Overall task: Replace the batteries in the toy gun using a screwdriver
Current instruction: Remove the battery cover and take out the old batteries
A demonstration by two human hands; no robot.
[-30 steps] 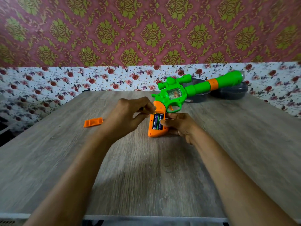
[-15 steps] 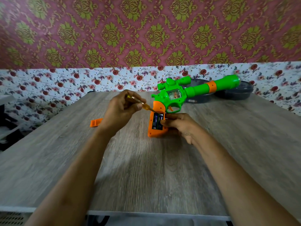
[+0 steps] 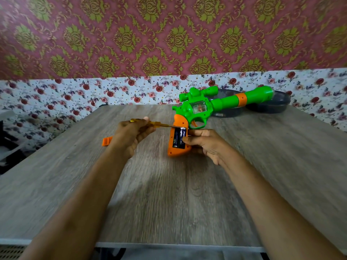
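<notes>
Since the earlier frames the left grip (image 3: 131, 136) had drawn back leftward from the toy gun (image 3: 199, 109), so the yellow screwdriver (image 3: 155, 123) lay almost level, its tip at the top edge of the open battery bay. The left grip was curled round the screwdriver's handle. The right grip (image 3: 204, 143) clasped the gun's orange butt from the right, thumb against the two dark batteries (image 3: 179, 137) seated inside. The butt rested on the surface (image 3: 75, 175), the green barrel slanting up to the right. An orange cover (image 3: 107, 142) lay beside the left wrist.
</notes>
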